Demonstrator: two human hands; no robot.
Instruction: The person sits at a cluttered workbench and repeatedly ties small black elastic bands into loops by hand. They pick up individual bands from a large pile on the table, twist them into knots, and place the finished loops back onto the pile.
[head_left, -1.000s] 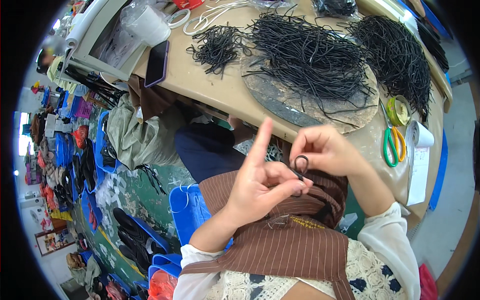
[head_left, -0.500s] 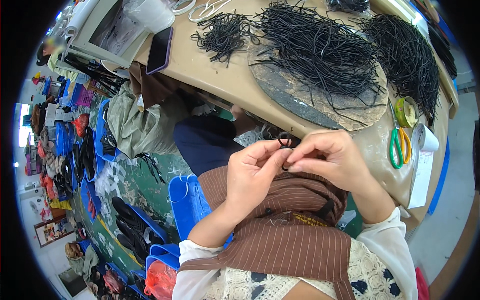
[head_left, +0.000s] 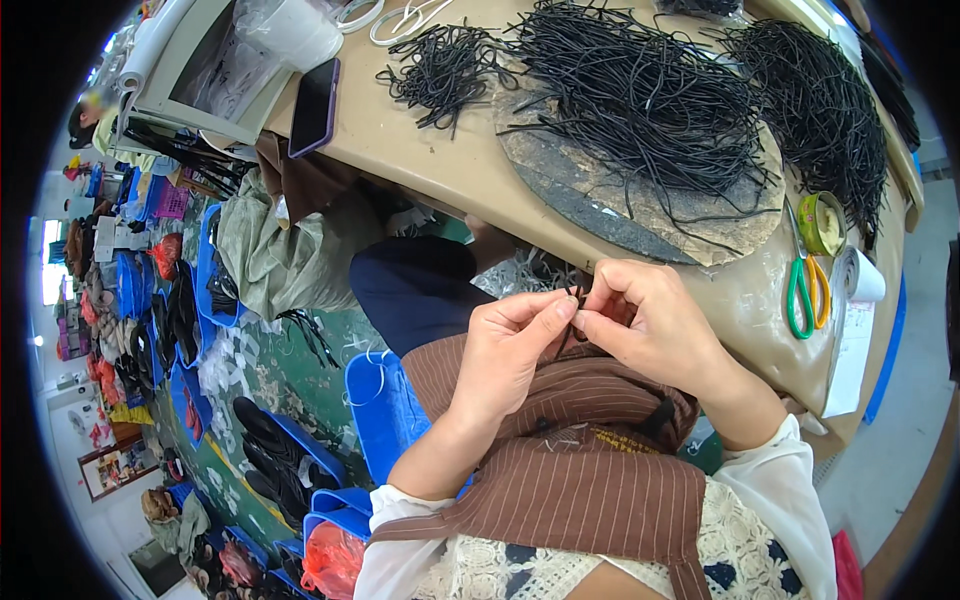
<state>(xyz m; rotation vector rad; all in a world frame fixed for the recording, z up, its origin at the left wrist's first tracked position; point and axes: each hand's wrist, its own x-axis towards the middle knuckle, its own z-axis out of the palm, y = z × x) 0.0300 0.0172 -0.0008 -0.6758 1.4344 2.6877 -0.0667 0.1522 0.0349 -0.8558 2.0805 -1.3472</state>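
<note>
- A worker in a brown striped apron point(head_left: 560, 480) is pinching a short black cord point(head_left: 577, 300) between both thumbs and forefingers, left hand point(head_left: 505, 355) and right hand point(head_left: 655, 325) meeting fingertip to fingertip just below the table's edge point(head_left: 440, 170).
- The worker appears to be mid-knot or mid-loop; the next move likely calls for a steady pull.
- The cord is looking thin, dark and limp, mostly hidden by fingers.
- Beyond, heaps of black cords point(head_left: 640, 90) are covering a round board point(head_left: 610, 200), green-handled scissors point(head_left: 805, 290) alongside.
</note>
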